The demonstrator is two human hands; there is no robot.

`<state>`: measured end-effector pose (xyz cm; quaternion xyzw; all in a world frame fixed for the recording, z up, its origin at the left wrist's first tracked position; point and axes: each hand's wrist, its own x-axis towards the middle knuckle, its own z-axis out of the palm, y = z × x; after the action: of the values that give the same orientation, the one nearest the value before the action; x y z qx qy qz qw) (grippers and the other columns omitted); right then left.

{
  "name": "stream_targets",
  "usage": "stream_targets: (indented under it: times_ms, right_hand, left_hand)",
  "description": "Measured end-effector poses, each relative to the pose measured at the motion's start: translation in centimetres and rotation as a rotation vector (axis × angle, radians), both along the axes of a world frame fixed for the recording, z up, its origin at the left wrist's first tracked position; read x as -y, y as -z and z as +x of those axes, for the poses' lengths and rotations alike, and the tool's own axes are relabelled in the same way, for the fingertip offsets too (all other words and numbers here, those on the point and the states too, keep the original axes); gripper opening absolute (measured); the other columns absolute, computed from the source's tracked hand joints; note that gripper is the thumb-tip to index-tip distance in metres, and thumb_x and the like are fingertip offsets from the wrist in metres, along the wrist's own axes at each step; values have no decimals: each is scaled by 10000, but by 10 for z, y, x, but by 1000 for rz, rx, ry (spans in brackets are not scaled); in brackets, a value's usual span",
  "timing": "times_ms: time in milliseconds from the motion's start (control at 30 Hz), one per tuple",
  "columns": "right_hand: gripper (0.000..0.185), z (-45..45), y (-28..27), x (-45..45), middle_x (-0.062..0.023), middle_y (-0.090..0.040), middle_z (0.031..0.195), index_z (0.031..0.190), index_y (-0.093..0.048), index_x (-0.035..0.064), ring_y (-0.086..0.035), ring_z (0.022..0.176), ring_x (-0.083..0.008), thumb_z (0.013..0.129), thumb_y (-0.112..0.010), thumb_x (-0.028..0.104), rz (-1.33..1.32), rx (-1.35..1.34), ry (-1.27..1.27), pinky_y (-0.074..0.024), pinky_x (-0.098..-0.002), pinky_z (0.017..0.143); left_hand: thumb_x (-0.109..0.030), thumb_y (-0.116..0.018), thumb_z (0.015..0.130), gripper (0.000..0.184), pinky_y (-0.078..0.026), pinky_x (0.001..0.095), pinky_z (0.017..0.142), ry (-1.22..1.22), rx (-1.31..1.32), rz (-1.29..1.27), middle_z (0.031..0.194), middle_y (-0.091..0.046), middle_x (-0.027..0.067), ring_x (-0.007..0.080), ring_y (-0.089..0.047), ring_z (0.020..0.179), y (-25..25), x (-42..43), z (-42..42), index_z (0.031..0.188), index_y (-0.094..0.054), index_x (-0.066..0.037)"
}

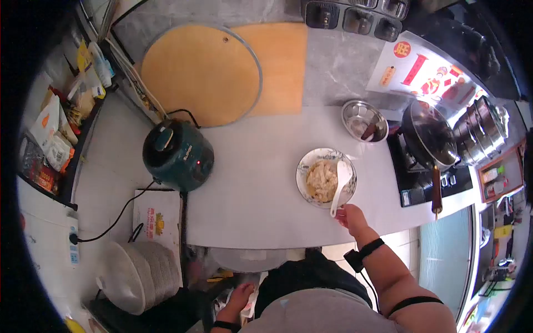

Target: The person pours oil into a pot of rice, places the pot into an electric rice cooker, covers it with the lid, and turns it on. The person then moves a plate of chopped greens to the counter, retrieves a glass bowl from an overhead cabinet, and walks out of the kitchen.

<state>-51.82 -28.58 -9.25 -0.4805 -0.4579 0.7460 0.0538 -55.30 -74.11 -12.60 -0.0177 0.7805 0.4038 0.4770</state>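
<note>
A patterned plate (301, 183) with pale food (322, 180) on it rests on the white counter. A white spoon (342, 180) lies over the plate's right side, its handle reaching past the rim. My right hand (349, 217) is at the plate's lower right edge, right by the end of the spoon handle, with its fingers closed together; what they grip, if anything, is too small to make out. My left hand (242, 295) hangs below the counter's front edge, beside my body, and its fingers are not clear.
A metal bowl (350, 125) stands behind the plate. The wok (427, 136) and stacked steamer (480, 133) are on the stove at the right. A green cooker (177, 155) stands at the left, near a round board (202, 75) against the wall.
</note>
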Motion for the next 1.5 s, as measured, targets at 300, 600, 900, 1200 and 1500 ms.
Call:
stream_targets:
  times_ms: [300,600,900,1200,1500]
  right_hand:
    - [208,-24,5,-36,-95,-609,762,864,-539,18,-566,619,-153,843,-431,195,-39,-32,-86,-416,-250,504]
    - [302,-71,6,-61,-75,-621,921,1115,-487,9,-579,793,-136,865,-483,178,-143,-196,0,-440,-239,639]
    - [206,48,-13,-78,-100,-620,919,1054,-507,-5,-586,813,-147,865,-506,75,516,-104,-242,-467,-257,719]
    - [118,218,-12,19,-119,-619,814,951,-524,-1,-631,753,-174,838,-494,12,548,284,-286,-521,-288,665]
    - [148,315,18,72,-148,-642,811,916,-569,12,-636,757,-263,805,-537,104,653,587,-280,-506,-344,684]
  left_hand:
    - [-300,-517,873,379,-435,303,849,27,-46,-9,1067,-595,138,208,-583,947,-3,-67,14,1096,-552,4]
    - [-203,-554,847,293,-473,325,780,212,-283,-40,943,-609,152,250,-605,872,-53,-168,-7,1080,-563,-25]
    - [-174,-610,782,184,-465,367,741,617,-727,9,890,-533,123,278,-552,829,-52,-215,-32,941,-615,-82]
    - [-195,-631,746,131,-459,374,682,713,-894,195,781,-530,77,271,-548,763,-31,-237,-63,828,-632,-94]
    - [-174,-633,730,88,-463,380,670,796,-936,300,768,-559,65,264,-560,759,-24,-242,-67,750,-634,-87]
